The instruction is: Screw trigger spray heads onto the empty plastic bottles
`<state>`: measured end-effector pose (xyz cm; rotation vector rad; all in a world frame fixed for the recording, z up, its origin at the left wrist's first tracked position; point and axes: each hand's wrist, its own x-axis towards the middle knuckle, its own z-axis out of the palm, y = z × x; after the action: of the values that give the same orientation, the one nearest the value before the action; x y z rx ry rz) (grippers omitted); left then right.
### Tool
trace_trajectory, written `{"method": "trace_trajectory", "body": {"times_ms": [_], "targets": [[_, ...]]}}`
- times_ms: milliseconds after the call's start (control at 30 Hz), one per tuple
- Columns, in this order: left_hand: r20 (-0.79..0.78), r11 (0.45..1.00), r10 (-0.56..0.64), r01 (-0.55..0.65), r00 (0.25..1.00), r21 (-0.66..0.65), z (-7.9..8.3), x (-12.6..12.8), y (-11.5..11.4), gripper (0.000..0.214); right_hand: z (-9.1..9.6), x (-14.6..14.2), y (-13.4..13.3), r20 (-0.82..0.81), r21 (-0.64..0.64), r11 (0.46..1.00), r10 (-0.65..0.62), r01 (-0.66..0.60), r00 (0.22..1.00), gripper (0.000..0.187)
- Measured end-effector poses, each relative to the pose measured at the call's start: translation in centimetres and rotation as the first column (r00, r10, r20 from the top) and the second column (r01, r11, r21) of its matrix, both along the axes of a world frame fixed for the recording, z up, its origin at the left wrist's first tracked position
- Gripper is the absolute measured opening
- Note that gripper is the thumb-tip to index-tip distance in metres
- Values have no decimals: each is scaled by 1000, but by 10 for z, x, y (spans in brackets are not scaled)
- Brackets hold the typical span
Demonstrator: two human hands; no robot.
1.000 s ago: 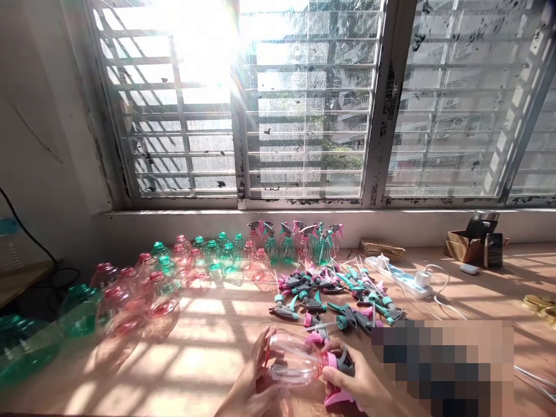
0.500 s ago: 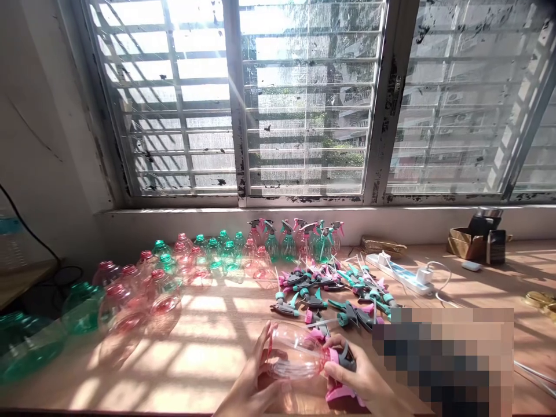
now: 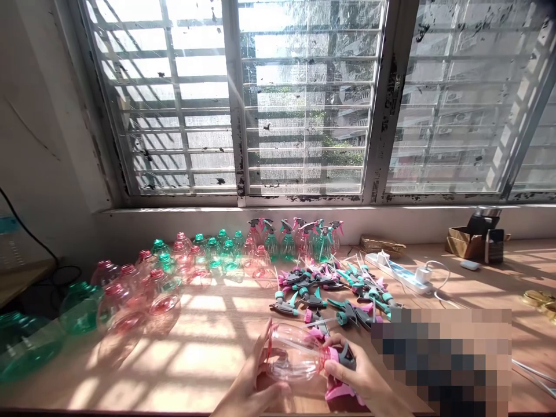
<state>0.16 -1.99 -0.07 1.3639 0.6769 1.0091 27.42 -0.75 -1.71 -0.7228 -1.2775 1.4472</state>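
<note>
A clear pink spray bottle [image 3: 295, 353] lies on its side between my hands, just above the wooden table [image 3: 208, 353]. My left hand [image 3: 249, 382] cups its base end with fingers curled round it. My right hand [image 3: 356, 376] grips the pink and grey trigger sprayer head [image 3: 341, 362] at the bottle's neck. A pile of loose pink, teal and grey sprayer heads [image 3: 334, 292] lies just beyond my hands.
Several capless pink and green bottles [image 3: 143, 289] crowd the table's left. Finished spray bottles [image 3: 299, 240] stand in a row under the barred window [image 3: 304, 98]. A power strip [image 3: 399, 272] with plugged chargers, a cardboard box [image 3: 467, 243] and a blurred patch [image 3: 443, 359] sit at right.
The view tipped slightly down and the sun glare left the window. My hands keep hold of the bottle and sprayer head, which shifted only a little.
</note>
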Motion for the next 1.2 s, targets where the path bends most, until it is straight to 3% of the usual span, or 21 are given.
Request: {"method": "trace_trajectory", "body": {"times_ms": [200,433,767,1000,1200], "targets": [[-31,1000,15,-15,999,4,-11,-5,6,97,-1,0,0,45,29,1000,-4,3,999,49],[-2,998,-18,18,1000,59,5,0,2,96,2,0,1,8,-3,1000,0,0,1000,52],[-9,999,-18,18,1000,-33,0,-3,2,100,1,-1,0,45,18,1000,-14,13,999,53],[-7,999,-33,33,999,-24,11,2,-2,110,5,-1,-1,18,-28,999,-25,26,1000,54],[7,1000,-1,1,1000,-11,17,2,-4,95,0,0,-1,72,24,1000,-22,20,997,52]]}}
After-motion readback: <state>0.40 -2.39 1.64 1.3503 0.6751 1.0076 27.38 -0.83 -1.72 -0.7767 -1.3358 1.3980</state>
